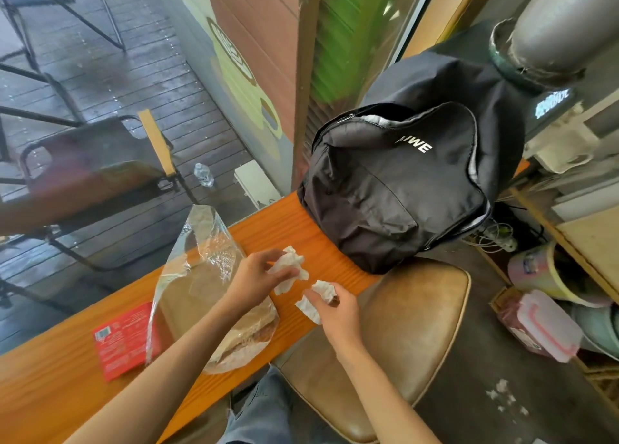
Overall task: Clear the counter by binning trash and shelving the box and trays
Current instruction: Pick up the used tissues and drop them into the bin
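Observation:
My left hand point(256, 274) pinches a crumpled white tissue point(291, 266) just above the orange wooden counter point(284, 222). My right hand point(335, 309) grips a second crumpled white tissue point(313, 304) close beside it, near the counter's front edge. A clear plastic bag point(204, 252) stands open to the left of my hands, partly under my left forearm. A flat red box point(122, 338) lies on the counter left of the bag, its right side under the plastic.
A black backpack point(395, 189) stands on the counter's right end. A brown padded stool point(402, 329) sits below the counter edge. Containers and a pink-lidded box point(542, 326) crowd the floor at right. A window runs behind the counter.

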